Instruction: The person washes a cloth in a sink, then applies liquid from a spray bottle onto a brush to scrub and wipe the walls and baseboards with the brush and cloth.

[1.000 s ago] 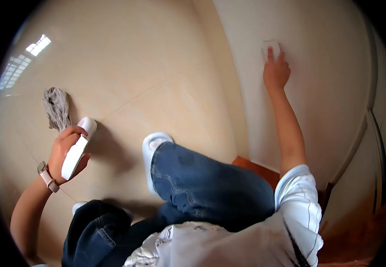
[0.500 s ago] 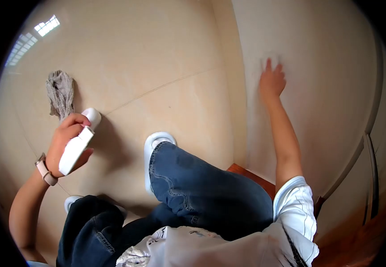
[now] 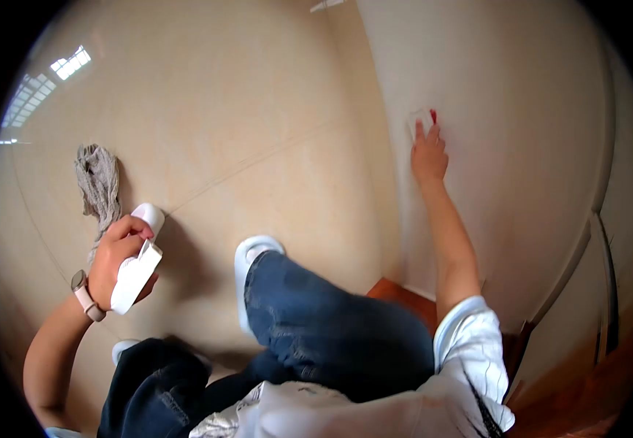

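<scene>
My left hand (image 3: 117, 255), with a watch on the wrist, is closed around a white object (image 3: 137, 279) with a flat, squared end. A rounded white end (image 3: 148, 217) shows beyond the fingers, over the floor. Just past this hand a crumpled grey cloth (image 3: 98, 182) lies on the tiles. My right hand (image 3: 429, 155) reaches out to the white wall (image 3: 521, 146), its fingers at the surface. Under those fingers is a small whitish piece (image 3: 419, 117) with a red bit beside it; its kind is too blurred to tell.
Beige tiles form the floor (image 3: 258, 95), with a tan skirting strip (image 3: 364, 146) along the wall's foot. My slippered foot (image 3: 247, 255) stands on the tiles. Reddish-brown wood (image 3: 404, 298) meets the wall by my knee. A dark strip (image 3: 611, 292) runs at the right.
My right hand has shifted left and a little down along the wall, and the red bit now shows. My left hand keeps the white object, lower in view as the camera has tilted.
</scene>
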{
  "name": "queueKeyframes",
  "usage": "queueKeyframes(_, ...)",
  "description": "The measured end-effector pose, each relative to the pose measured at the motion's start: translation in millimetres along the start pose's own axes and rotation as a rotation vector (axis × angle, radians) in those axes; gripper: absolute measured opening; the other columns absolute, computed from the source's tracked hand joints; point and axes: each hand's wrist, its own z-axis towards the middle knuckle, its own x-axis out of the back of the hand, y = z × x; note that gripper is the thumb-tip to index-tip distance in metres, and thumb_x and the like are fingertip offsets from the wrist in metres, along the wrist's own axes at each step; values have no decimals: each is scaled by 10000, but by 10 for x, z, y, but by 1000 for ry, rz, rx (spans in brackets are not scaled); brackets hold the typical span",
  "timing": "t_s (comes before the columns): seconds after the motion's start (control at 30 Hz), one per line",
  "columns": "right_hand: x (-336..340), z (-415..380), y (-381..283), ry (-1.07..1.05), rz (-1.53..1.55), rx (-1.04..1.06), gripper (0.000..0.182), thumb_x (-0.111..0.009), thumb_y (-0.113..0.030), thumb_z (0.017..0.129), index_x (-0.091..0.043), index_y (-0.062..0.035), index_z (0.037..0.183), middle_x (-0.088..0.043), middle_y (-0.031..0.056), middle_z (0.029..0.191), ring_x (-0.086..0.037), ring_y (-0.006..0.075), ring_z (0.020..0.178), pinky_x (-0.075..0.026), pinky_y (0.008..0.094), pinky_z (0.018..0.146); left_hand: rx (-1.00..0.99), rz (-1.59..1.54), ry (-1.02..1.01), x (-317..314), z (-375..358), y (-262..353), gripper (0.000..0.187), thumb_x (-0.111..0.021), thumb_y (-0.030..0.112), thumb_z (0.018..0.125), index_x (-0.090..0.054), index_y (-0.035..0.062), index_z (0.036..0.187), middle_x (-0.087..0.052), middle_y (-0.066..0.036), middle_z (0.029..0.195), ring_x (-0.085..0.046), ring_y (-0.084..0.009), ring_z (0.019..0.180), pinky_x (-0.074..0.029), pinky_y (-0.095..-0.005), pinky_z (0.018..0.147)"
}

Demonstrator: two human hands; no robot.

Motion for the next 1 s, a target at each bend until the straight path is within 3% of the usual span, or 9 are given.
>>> queueKeyframes(0.13,706,399,-4,107,76,-237,509,-515,-233,843,-375,-220,1332,-303,132,1373,-522,288,977,-524,386,706,-1,-3,-10,13,3,3,259,-662,122,529,-547,23,739,-501,-128,937,-494,-308,824,-417,-361,739)
queueKeyframes(0.3,496,200,-193,-124,18,-100,543,-522,-237,830,-354,-243,1346,-284,111,1391,-525,270,961,-525,370,689,-15,-17,-8,29,-3,29,278,-655,124,522,-543,17,752,-493,-129,949,-492,-299,810,-423,-349,723)
queueKeyframes(0.43,675,461,-44,118,-28,-248,546,-516,-264,833,-344,-232,1350,-294,136,1381,-523,268,987,-525,369,692,43,-112,-35,36,11,72,339,-648,116,501,-538,27,809,-483,-125,963,-486,-298,803,-423,-344,717)
queueKeyframes(0.53,672,224,174,82,33,-162,528,-521,-250,831,-364,-215,1334,-313,132,1367,-518,282,1006,-522,383,699,-22,-44,-44,66,25,56,515,-637,100,469,-522,42,967,-491,-122,953,-485,-304,819,-419,-343,735)
queueKeyframes(0.63,462,146,58,48,-36,-14,512,-535,-240,825,-387,-203,1314,-333,128,1346,-517,293,1011,-522,399,689,-20,-110,9,64,1,70,541,-632,90,465,-515,40,991,-495,-126,944,-482,-311,822,-415,-344,742)
queueKeyframes(0.83,692,261,58,41,-12,-43,441,-439,-150,861,-413,-196,1300,-350,143,1330,-520,308,1002,-523,400,699,19,-65,-54,67,-6,58,573,-630,90,467,-503,40,1023,-483,-141,967,-480,-328,839,-417,-349,760)
queueKeyframes(0.9,157,28,4,172,6,14,428,-441,-160,859,-432,-187,1286,-367,141,1320,-553,311,926,-532,384,650,4,-55,-75,79,-10,62,569,-627,86,470,-504,38,1023,-480,-147,978,-483,-335,864,-418,-356,782)
queueKeyframes(0.97,-13,-111,-70,-45,-131,154,417,-419,-167,871,-427,-176,1288,-352,150,1333,-561,321,920,-536,364,638,4,-67,-54,71,-18,43,548,-626,95,491,-506,39,1022,-479,-152,979,-483,-341,875,-418,-363,794)
queueKeyframes(1.0,47,29,-96,67,-100,151,425,-418,-171,874,-418,-168,1299,-339,171,1333,-557,317,933,-537,360,647,1,-74,-39,66,-23,7,534,-624,101,504,-507,40,1022,-481,-152,978,-482,-343,876,-419,-364,795)
